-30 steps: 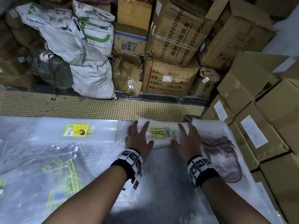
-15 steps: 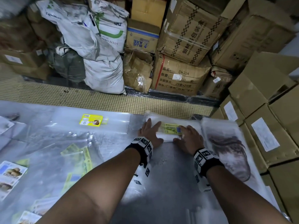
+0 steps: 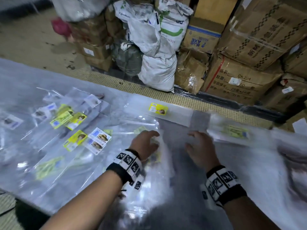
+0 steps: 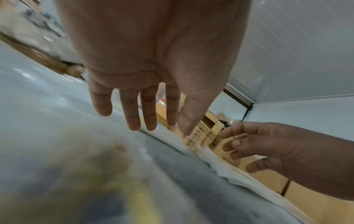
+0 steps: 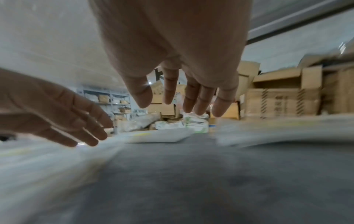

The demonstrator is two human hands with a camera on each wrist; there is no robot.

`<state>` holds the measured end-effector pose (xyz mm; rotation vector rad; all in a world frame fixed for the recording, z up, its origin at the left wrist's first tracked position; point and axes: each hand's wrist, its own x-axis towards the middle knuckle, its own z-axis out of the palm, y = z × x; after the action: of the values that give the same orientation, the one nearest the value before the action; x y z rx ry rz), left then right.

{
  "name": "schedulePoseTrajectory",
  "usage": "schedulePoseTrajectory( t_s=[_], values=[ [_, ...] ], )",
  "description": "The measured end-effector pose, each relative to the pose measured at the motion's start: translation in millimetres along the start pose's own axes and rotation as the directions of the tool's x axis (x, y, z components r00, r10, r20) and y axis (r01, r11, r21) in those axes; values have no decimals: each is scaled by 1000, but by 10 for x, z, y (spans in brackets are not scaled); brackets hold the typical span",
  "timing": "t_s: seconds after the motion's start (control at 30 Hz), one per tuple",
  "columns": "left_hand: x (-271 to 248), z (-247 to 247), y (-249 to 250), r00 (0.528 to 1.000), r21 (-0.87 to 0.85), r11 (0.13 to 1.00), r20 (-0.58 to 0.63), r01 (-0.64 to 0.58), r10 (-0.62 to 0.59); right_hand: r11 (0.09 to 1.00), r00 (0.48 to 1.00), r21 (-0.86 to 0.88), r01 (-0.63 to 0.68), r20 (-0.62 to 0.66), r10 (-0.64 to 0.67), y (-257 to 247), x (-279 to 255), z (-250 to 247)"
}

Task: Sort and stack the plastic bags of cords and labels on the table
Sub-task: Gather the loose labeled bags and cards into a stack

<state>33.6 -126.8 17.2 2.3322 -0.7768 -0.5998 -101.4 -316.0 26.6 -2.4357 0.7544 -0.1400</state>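
Observation:
Both hands hover just above the grey table [image 3: 186,201], fingers straight and holding nothing. My left hand [image 3: 147,142] is over loose clear bags [image 3: 149,180] with a yellow label underneath. My right hand [image 3: 198,144] is beside it over bare table. A blurred stack of bags with a green label [image 3: 234,132] lies to the right of my right hand. A second flat stack with a yellow label [image 3: 157,109] lies at the far edge. The left wrist view shows my left hand [image 4: 145,121] with spread fingers and my right hand [image 4: 247,145]. The right wrist view shows my right hand [image 5: 184,104] apart from the far stack [image 5: 159,136].
Several scattered bags with yellow and white labels [image 3: 74,127] cover the table's left half. A large pale bag with a brown print [image 3: 292,156] lies at the right. Beyond the table stand white sacks [image 3: 157,52] and cardboard boxes [image 3: 240,80] on tiled floor.
Both hands have lifted off the green-labelled stack and moved left and toward me. The head view has swung left, bringing the scattered bags into sight.

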Motion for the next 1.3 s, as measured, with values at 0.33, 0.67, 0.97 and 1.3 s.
schedulePoseTrajectory(
  t_s=[0.33,0.67,0.97,1.3],
  values=[
    [-957,-753,-1627,905,243,882,-245,404,-347,992,926,-121,37,377,12,-1524,-521,1310],
    [-973,-1076,-1857,916,16,941,-234,339,-326,973,955,-224,-54,274,116,-1843,-622,1533],
    [-943,-1164,-1900,945,271,905,-107,327,-309,943,959,-242,-228,113,260,-1948,-677,1695],
    [-906,-1199,-1850,965,174,950,-87,260,-248,920,913,2,-393,123,390,-2150,-605,1831]
  ],
)
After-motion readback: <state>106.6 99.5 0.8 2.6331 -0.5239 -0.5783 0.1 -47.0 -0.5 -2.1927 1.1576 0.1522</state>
